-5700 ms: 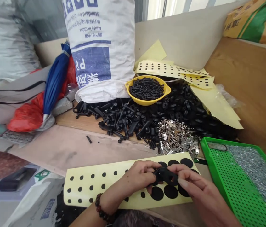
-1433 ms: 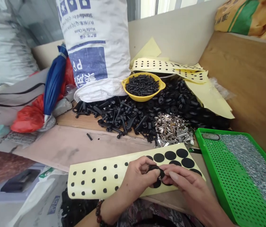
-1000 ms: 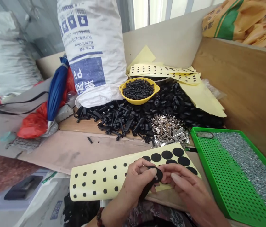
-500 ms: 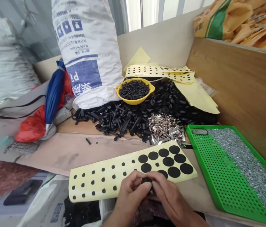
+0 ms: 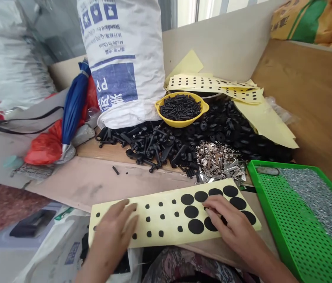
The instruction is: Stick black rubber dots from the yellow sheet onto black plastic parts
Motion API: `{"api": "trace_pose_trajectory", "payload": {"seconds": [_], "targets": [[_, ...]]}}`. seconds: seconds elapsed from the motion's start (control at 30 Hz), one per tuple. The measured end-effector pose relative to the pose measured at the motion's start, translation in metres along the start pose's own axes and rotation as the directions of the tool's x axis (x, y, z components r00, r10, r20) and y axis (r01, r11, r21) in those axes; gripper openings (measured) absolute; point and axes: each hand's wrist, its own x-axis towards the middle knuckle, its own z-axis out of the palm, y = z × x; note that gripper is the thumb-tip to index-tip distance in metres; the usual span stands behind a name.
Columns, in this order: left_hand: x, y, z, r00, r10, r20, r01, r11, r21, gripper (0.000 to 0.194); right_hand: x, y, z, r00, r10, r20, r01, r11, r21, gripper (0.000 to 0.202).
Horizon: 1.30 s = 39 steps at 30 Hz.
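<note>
A pale yellow sheet [image 5: 170, 208] lies in front of me, with small dark dots over its left part and large black round stickers [image 5: 195, 226] at its right end. Above the dotted left part, my left hand [image 5: 114, 226] is slightly blurred, fingers spread and nothing in them. My right hand [image 5: 227, 220] is over the round stickers, thumb and forefinger bent close together beside a small dark dot. Something dark shows under its fingers; whether it is a held part or a sticker on the sheet is hidden.
Behind the sheet lie heaped black plastic parts [image 5: 154, 147], small metal pieces [image 5: 219, 159] and a yellow bowl [image 5: 180, 122] of black pins. A green perforated tray [image 5: 283, 220] with metal bits stands right. A white sack [image 5: 127, 43] and blue umbrella [image 5: 77, 98] are left.
My hands have parted from a dark part they held together. The left swung left over the dots, fingers opening; the right moved onto the round stickers. The whole view has shifted slightly.
</note>
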Motion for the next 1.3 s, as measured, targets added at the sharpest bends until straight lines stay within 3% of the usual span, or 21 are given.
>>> {"api": "trace_pose_trajectory", "payload": {"seconds": [0.1,0.23,0.3,0.43,0.6,0.73,0.87,1.17,1.3], "targets": [[0.027,0.052,0.024,0.957,0.283,0.061,-0.274,0.954,-0.124,0.024,0.001,0.002,0.0,0.999,0.013,0.047,-0.012,0.999,-0.032,0.018],[0.046,0.089,0.04,0.876,0.45,0.175,-0.413,0.886,-0.212,0.017,-0.01,0.011,-0.008,1.0,0.029,0.004,-0.029,0.998,-0.05,0.017],[0.048,0.093,0.044,0.862,0.467,0.195,-0.427,0.878,-0.216,0.014,-0.018,0.017,-0.012,1.0,0.001,-0.011,-0.002,0.994,-0.109,0.015],[0.043,0.096,0.048,0.878,0.463,0.121,-0.425,0.871,-0.246,0.023,-0.029,0.024,-0.009,0.992,-0.114,-0.05,0.096,0.955,-0.28,0.015],[0.035,0.118,0.058,0.83,0.55,0.094,-0.515,0.819,-0.254,0.018,-0.035,0.027,0.002,0.98,-0.183,-0.072,0.139,0.904,-0.403,0.019],[0.034,0.131,0.069,0.837,0.542,0.075,-0.516,0.828,-0.219,0.025,-0.035,0.025,0.002,0.991,-0.127,-0.047,0.101,0.922,-0.373,0.018],[0.034,0.132,0.072,0.839,0.539,0.078,-0.512,0.83,-0.223,0.026,-0.036,0.023,-0.004,0.998,-0.069,-0.016,0.06,0.949,-0.309,0.015],[0.035,0.131,0.067,0.84,0.538,0.072,-0.511,0.828,-0.23,0.029,-0.033,0.027,0.001,0.983,-0.158,-0.094,0.101,0.89,-0.444,0.014],[0.033,0.132,0.068,0.833,0.542,0.112,-0.512,0.831,-0.217,0.031,-0.031,0.024,0.001,0.988,-0.134,-0.08,0.091,0.911,-0.403,0.014]]}}
